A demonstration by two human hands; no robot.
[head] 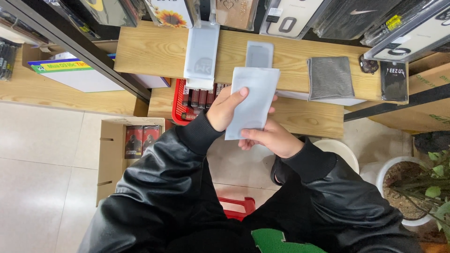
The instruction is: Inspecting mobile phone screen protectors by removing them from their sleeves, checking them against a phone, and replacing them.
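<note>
The white packet [251, 100] looks like smooth matt paper. The wooden counter [150, 51] shows pale grain with a dull finish. Far right, the grey cloth [330, 77] appears woven and matt. Near, the black jacket sleeves [159, 187] shine like glossy leather.

I sit over a floor of pale glossy tiles [42, 159] that catch a soft, even light. In front of me runs a light wooden counter [154, 49], with a lower wooden shelf [309, 119] stepping out beneath it. A dark metal bar [70, 40] slants across the upper left, and racks of hanging phone cases [290, 14] line the top edge. A red plastic basket [180, 110] sits tucked under the counter, and an open cardboard box [110, 159] stands on the tiles to my left. At the right, a white pot with a green plant [412, 187] stands beside a white bucket [342, 152].
</note>
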